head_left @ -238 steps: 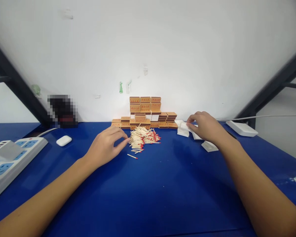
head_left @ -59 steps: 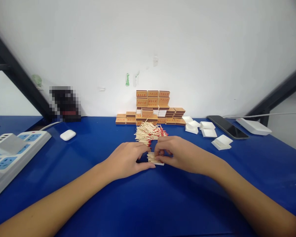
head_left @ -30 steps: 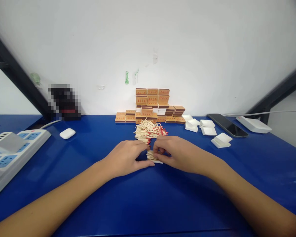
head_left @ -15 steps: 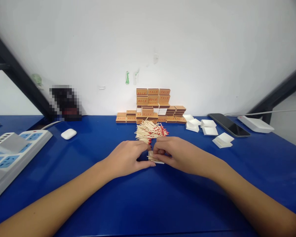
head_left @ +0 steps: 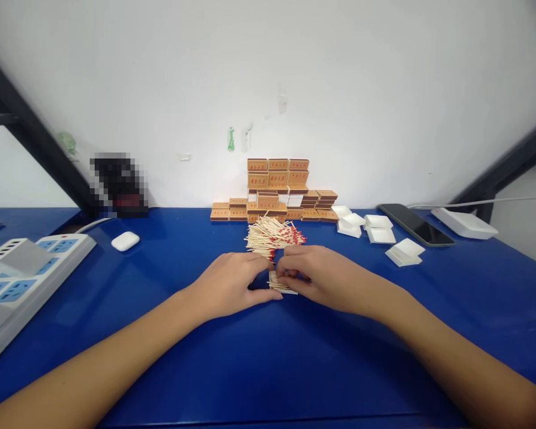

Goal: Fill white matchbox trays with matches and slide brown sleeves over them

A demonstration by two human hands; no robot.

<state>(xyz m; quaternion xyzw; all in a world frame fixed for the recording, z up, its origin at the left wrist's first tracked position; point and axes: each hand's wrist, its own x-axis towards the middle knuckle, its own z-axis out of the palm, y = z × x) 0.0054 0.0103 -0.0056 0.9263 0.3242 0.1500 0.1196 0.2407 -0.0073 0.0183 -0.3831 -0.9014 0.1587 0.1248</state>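
A small white matchbox tray (head_left: 291, 292) lies on the blue table between my two hands, with several pale matchsticks (head_left: 276, 285) in it. My left hand (head_left: 232, 283) holds the tray's left end between thumb and forefinger. Over the tray's right part, my right hand (head_left: 326, 278) has its fingers curled and pinched at the matchsticks, hiding much of the tray. Just beyond the hands is a loose pile of red-headed matches (head_left: 270, 235).
Stacked matchboxes (head_left: 277, 179) stand against the wall behind the pile. White trays (head_left: 379, 229), a phone (head_left: 415, 224) and a white box (head_left: 464, 223) lie to the right. On the left are a white earphone case (head_left: 125, 241) and a power strip (head_left: 27, 285).
My right fingers have shifted slightly over the matchsticks in the tray. My left hand keeps its place at the tray's end.
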